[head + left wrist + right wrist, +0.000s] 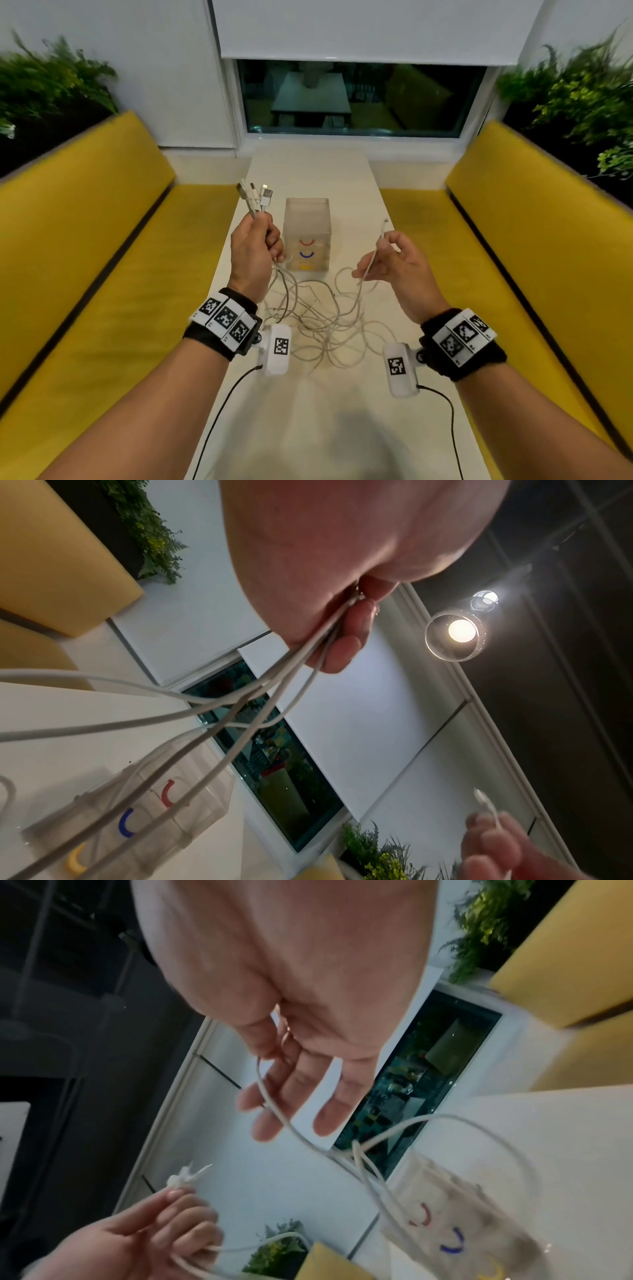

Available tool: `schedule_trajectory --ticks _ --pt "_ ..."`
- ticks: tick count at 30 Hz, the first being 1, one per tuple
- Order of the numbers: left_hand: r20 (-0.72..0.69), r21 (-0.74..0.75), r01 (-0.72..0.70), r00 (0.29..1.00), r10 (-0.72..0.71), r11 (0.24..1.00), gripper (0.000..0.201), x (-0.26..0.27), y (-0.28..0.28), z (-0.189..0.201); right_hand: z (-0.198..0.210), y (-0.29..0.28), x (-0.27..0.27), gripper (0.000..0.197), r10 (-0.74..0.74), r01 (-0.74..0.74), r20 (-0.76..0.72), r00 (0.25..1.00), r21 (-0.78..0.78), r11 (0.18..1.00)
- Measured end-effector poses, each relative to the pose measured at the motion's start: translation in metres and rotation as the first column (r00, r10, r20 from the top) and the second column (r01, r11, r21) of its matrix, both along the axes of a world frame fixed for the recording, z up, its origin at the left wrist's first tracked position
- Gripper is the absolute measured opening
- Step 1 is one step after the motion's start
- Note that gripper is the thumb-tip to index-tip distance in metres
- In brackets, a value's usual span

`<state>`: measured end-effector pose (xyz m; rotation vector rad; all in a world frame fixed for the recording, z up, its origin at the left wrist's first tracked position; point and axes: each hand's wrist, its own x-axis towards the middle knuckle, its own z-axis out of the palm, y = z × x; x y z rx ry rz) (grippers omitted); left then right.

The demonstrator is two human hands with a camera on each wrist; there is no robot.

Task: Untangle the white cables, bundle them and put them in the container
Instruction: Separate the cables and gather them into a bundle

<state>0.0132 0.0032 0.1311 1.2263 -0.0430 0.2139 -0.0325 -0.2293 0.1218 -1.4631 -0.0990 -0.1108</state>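
Yellow benches [85,240] flank the white table [308,428]; a lamp [460,631] glows overhead.

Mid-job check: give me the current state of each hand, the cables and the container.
left hand: raised, grips several cable ends, plugs pointing up
right hand: raised, pinches one cable end, other fingers loose
white cables: tangled loops on the table, not bundled
container: upright behind the tangle, open top, no cables inside
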Motion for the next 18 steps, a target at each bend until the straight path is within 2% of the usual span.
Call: schedule_trajectory --ticks 3,5,9,14,18 --pt "0.007 0.066 0.033 0.999 -0.033 0.997 0.031 -0.003 -0.009 0.004 0.013 0.015 0.001 0.015 -0.023 0.020 0.021 1.000 0.127 0.992" --pt "-0.006 0.099 0.043 0.999 -0.042 0.994 0.031 -0.004 -0.016 0.005 0.018 0.027 0.006 0.014 -0.018 0.015 0.025 1.000 0.137 0.990" --pt "-0.042 0.083 0.055 0.998 -0.052 0.995 0.030 -0.009 -0.031 0.006 0.027 0.055 0.010 0.025 0.045 -0.049 0.033 0.998 0.110 0.993" --pt "-0.041 0.019 0.121 0.992 -0.120 0.992 0.026 -0.019 -0.044 0.007 0.026 0.085 0.010 0.011 -0.118 0.119 -0.020 0.993 0.075 0.990" --pt "-0.021 0.171 0.045 0.999 -0.042 0.984 0.034 -0.018 -0.050 -0.006 0.022 0.093 0.015 0.004 -0.191 0.191 -0.021 0.981 -0.003 0.982"
